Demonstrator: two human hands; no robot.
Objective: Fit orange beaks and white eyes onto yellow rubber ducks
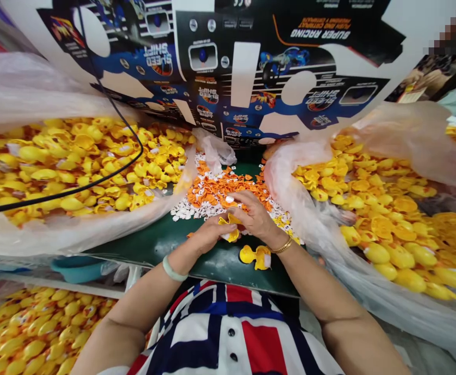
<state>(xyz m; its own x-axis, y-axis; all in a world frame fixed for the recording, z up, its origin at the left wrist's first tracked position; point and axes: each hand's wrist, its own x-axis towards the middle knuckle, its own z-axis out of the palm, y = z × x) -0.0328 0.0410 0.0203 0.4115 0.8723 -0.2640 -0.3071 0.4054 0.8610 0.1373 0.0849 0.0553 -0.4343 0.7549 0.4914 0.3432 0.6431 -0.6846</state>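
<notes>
My left hand (208,235) is closed round a yellow plastic duck part (231,234) over the green table (161,242). My right hand (251,211) reaches over it with fingers curled and pinching at the heap of small orange beak pieces (216,190); what its fingertips hold is too small to name. White eye pieces (188,211) ring that heap. A yellow duck piece (256,256) lies on the table just below my right wrist.
Clear plastic bags of yellow duck halves flank the table, one on the left (75,166) and one on the right (392,219). Another batch of ducks (36,328) sits low at the left. A black cable (106,177) crosses the left bag. Printed toy cartons (243,78) stand behind.
</notes>
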